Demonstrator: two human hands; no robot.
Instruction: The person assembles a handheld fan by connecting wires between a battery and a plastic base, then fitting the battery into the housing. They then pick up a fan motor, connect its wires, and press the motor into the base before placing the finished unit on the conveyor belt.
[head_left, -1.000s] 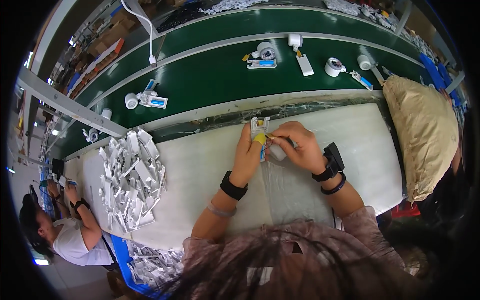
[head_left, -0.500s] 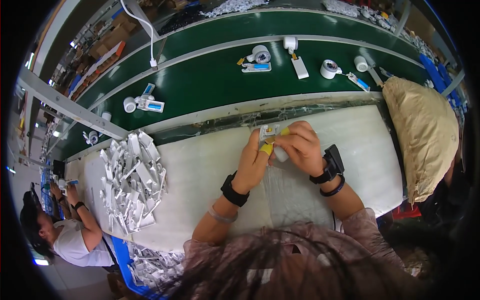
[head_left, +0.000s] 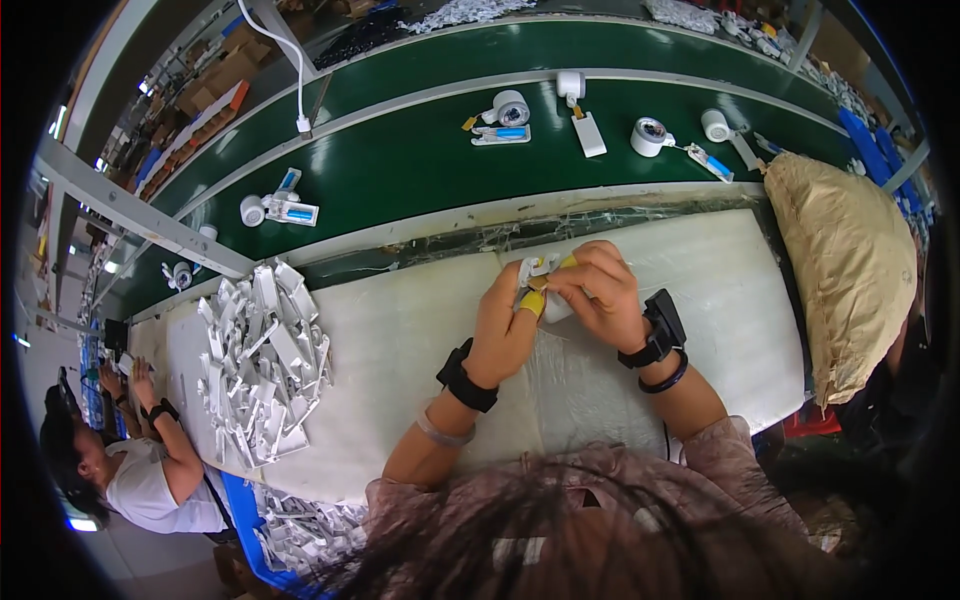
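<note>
Over the near padded surface, my left hand [head_left: 505, 325] grips a small white plastic housing [head_left: 535, 267] between thumb and fingers; yellow covering wraps its thumb. My right hand [head_left: 604, 298], also with yellow on a finger, is closed in a pinch against a small yellow-brown piece [head_left: 539, 283] at the housing. A rounded white part [head_left: 557, 309] shows partly below the fingers, mostly hidden by them. Fine detail between the fingertips is too small to make out.
A heap of white plastic housings [head_left: 262, 365] lies to the left, above a blue bin [head_left: 243, 520] of similar parts. Lamp-like assemblies [head_left: 510, 108] sit on the green conveyor belt [head_left: 400, 170]. A tan sack [head_left: 845, 270] stands right. Another person [head_left: 150, 480] works far left.
The assemblies on the green belt have shifted slightly left. The white housing has tilted a little in my left hand; both hands stay nearly in place.
</note>
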